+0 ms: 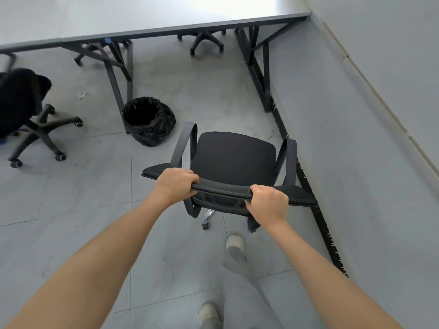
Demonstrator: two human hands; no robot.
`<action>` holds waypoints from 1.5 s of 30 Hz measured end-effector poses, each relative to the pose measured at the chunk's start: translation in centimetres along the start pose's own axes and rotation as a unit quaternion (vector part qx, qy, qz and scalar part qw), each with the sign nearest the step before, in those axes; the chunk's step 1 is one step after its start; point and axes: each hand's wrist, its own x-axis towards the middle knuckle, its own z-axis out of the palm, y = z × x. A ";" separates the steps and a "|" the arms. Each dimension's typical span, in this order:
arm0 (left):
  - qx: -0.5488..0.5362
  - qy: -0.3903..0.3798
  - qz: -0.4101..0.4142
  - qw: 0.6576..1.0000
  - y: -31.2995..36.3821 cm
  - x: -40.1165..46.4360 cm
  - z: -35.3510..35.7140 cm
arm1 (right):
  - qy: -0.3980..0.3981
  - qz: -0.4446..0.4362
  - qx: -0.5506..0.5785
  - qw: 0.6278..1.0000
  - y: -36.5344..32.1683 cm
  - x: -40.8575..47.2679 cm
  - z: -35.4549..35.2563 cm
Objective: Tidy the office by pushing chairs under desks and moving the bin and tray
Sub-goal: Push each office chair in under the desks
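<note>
A black office chair (234, 154) with armrests stands in front of me, facing the grey desk (152, 13) that runs across the back. My left hand (174, 184) grips the top edge of its backrest on the left, and my right hand (269, 205) grips the same edge on the right. A round bin (148, 119) lined with a black bag sits on the floor by a desk leg, left of the chair. No tray is in view.
A second black chair (21, 108) stands out on the floor at the left. Two more chair bases (206, 41) show under the desk. A grey wall (368, 115) runs close along the right. My feet (234, 242) are on the grey tiled floor behind the chair.
</note>
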 end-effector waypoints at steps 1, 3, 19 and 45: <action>0.001 0.004 -0.003 1.000 -1.0 1.3 -0.2 | 0.005 -0.002 0.004 1.000 -0.3 1.6 0.2; -0.002 0.015 -0.013 1.000 -3.1 3.7 -0.8 | -0.002 0.001 0.014 1.000 -1.1 4.7 0.6; -0.007 0.042 -0.010 0.999 -18.7 23.5 -6.5 | 0.005 0.019 0.020 1.000 -6.1 28.2 3.6; -0.032 0.099 0.060 0.993 -33.6 53.2 -13.8 | 0.008 -0.015 0.028 0.999 -4.2 64.7 6.5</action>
